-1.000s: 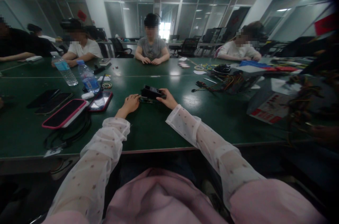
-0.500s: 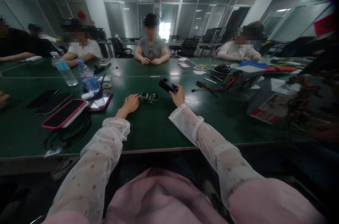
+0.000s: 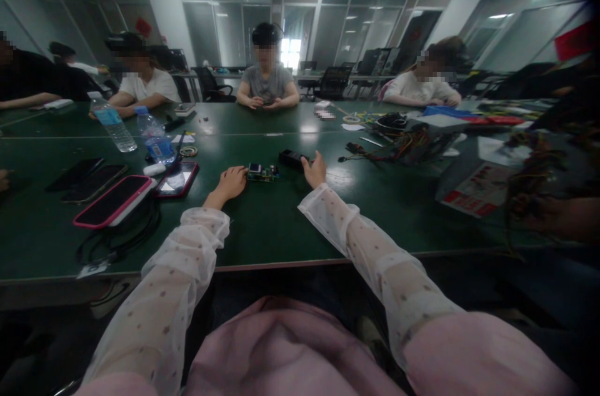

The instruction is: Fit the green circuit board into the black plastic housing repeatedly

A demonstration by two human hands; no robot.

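Note:
On the green table (image 3: 262,227), a small circuit board (image 3: 261,172) with a little screen lies in front of me. My left hand (image 3: 232,183) is closed at the board's left end, its fingertips gripping that edge. To the right of the board rests a black oblong plastic case (image 3: 291,159), low against the tabletop. My right hand (image 3: 315,171) is at the case's right end, thumb and index finger apart, the thumb touching it or very close. The other fingers of that hand are partly hidden.
At left are phones (image 3: 113,201), cables (image 3: 126,233) and two water bottles (image 3: 155,138). A metal power supply box (image 3: 473,180) and bundled wires (image 3: 405,143) lie at right, with another person's arm (image 3: 557,218) beside them. Several people sit around the table.
My right hand has lowered the black case onto the table, and its thumb and index finger have spread. My left hand and the circuit board have stayed put.

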